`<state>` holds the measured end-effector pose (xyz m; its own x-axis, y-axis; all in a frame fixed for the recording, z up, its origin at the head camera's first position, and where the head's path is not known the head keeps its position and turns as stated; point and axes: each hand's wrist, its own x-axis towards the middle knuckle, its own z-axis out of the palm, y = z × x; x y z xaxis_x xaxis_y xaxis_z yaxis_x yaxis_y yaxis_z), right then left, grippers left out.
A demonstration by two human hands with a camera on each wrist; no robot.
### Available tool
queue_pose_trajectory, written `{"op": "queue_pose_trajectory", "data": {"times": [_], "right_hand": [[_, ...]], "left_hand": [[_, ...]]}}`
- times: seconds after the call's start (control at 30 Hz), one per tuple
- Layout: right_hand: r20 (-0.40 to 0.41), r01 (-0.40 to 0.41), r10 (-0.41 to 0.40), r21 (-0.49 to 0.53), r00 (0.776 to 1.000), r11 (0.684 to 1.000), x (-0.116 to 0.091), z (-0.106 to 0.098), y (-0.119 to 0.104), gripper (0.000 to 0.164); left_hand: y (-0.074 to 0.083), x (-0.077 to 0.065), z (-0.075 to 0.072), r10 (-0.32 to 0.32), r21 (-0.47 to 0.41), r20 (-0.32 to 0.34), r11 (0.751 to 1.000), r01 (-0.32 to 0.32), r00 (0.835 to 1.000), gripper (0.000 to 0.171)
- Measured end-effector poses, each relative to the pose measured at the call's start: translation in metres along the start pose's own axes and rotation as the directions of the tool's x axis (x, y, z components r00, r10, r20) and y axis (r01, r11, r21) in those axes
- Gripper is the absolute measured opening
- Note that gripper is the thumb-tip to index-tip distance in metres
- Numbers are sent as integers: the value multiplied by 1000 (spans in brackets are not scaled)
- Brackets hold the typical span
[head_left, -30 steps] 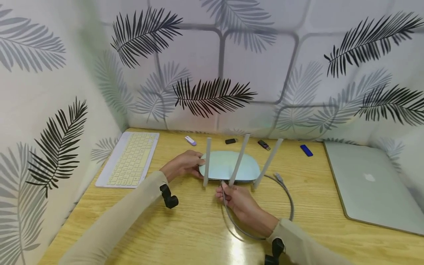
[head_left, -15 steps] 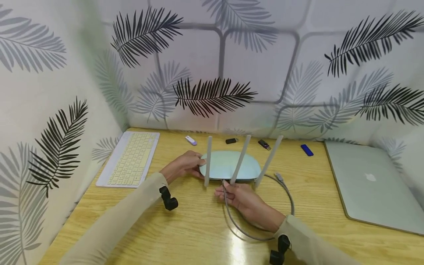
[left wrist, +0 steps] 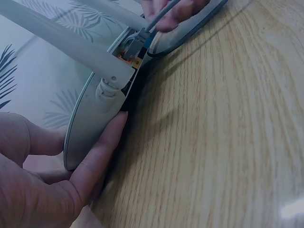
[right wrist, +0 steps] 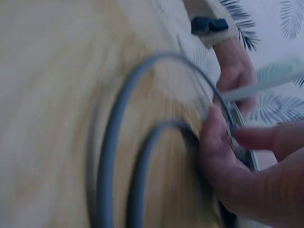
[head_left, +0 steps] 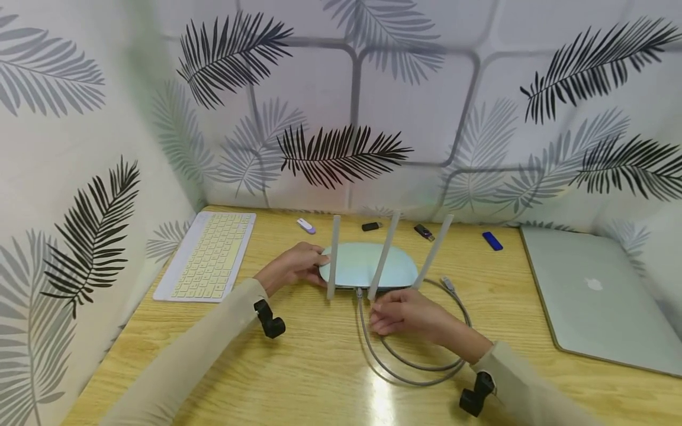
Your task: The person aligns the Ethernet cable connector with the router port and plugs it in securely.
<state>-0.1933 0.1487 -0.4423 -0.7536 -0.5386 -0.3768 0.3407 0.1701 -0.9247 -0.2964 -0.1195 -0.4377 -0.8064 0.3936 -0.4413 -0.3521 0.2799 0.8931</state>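
A pale mint router (head_left: 367, 266) with three grey antennas (head_left: 385, 254) lies on the wooden table. My left hand (head_left: 299, 264) grips its left end, thumb on top and fingers beneath, as the left wrist view shows. A grey cable (head_left: 367, 340) runs from a plug (head_left: 359, 293) seated in the router's near edge and loops round to the right. My right hand (head_left: 407, 315) is just right of that plug, apart from it, over part of the cable loop. In the right wrist view its thumb and fingers stand apart with nothing pinched between them.
The cable's other plug (head_left: 449, 285) lies right of the router. Behind are a white USB stick (head_left: 306, 225), two dark ones (head_left: 371, 226) and a blue one (head_left: 492, 241). A keyboard (head_left: 208, 257) lies at left, a closed laptop (head_left: 597, 290) at right.
My right hand has let go of the cable's plug at the router and moved right, uncovering the plug and more of the loop. My left hand stays on the router.
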Motion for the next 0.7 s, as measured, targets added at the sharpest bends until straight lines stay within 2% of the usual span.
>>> {"op": "queue_pose_trajectory", "data": {"times": [0.07,0.13,0.2,0.27,0.33,0.37,0.43,0.5,0.57,0.6,0.63,0.7], "right_hand": [[78,13,-2,-134,997,991,-9,-13,1,30],[134,28,8,-261,991,965,-21,-27,-1,26],[133,43,11,-394,991,918,-33,-42,-6,22],[78,52,-14,-505,997,862,-43,-58,-13,18],[-38,47,-89,-616,995,786,-49,-70,-18,16],[-103,35,-140,-670,985,742,-50,-75,-20,15],[-216,-2,-244,-753,945,658,-49,-80,-21,14],[-278,-38,-341,-821,898,570,-44,-83,-18,16],[-274,-41,-408,-868,871,496,-38,-86,-13,17],[-260,-37,-428,-886,866,462,-36,-88,-10,15],[-241,-33,-434,-900,868,434,-35,-90,-8,13],[-204,-38,-410,-925,889,377,-37,-95,-7,8]], "left_hand": [[0,0,0,5,-2,3,1000,-5,1000,36],[0,-1,1,6,-4,7,1000,-6,1000,37],[1,-1,1,6,-5,8,1000,-6,1000,37],[1,-1,1,6,-5,7,1000,-6,1000,37],[0,-1,1,5,-6,5,1000,-5,1000,37],[0,-1,1,4,-9,6,1000,-4,1000,37],[-1,-1,0,2,-13,4,1000,-2,1000,37],[-2,0,-1,0,-20,2,1000,0,1000,35],[-2,0,-1,-1,-24,0,1000,1,1000,35],[-2,-1,0,0,-22,-1,1000,0,1000,35],[-3,-1,0,-1,-26,-1,1000,1,1000,35],[-3,-2,2,-1,-26,1,1000,1,1000,36]]}}
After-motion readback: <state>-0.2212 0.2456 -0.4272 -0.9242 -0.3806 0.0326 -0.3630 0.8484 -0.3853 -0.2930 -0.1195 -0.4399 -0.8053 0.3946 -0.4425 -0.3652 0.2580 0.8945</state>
